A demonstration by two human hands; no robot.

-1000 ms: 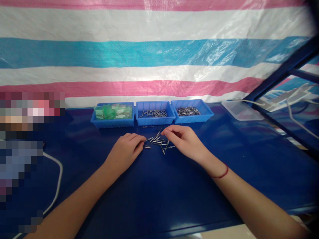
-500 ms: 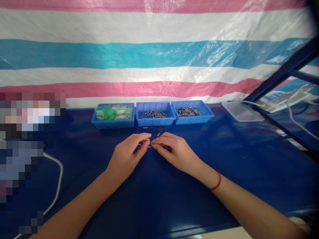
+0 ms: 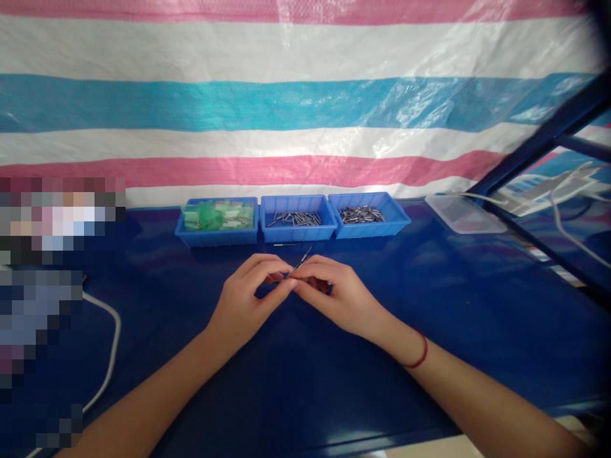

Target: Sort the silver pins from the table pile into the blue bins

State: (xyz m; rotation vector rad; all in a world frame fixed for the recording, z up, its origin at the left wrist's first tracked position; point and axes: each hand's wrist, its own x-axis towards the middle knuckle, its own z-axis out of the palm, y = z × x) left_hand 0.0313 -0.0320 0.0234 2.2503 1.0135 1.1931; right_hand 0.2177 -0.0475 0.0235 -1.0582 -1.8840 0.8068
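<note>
My left hand (image 3: 252, 286) is closed in a pinch, its thumb and fingertips meeting those of my right hand (image 3: 334, 286) low over the blue table. Between the fingertips of both hands is a thin metal rod (image 3: 304, 256), its free end slanting up and to the right. The fingers hide its lower part, so I cannot tell whether other pieces are held with it. Just beyond the hands, another thin metal rod (image 3: 285, 245) lies on the table in front of the middle blue bin (image 3: 298, 233), which contains several similar rods.
The left blue bin (image 3: 217, 239) contains green and clear small packets. Short metal pieces fill part of the right blue bin (image 3: 375, 229). A translucent plastic lid or tray (image 3: 465, 214) lies farther right, near a dark frame. A white cable (image 3: 117, 334) curves at left beside a blurred-out area.
My left fingertips have shifted slightly right and now touch my right fingertips. The rod seen at my left fingers is now mostly hidden. My right hand has barely moved.
</note>
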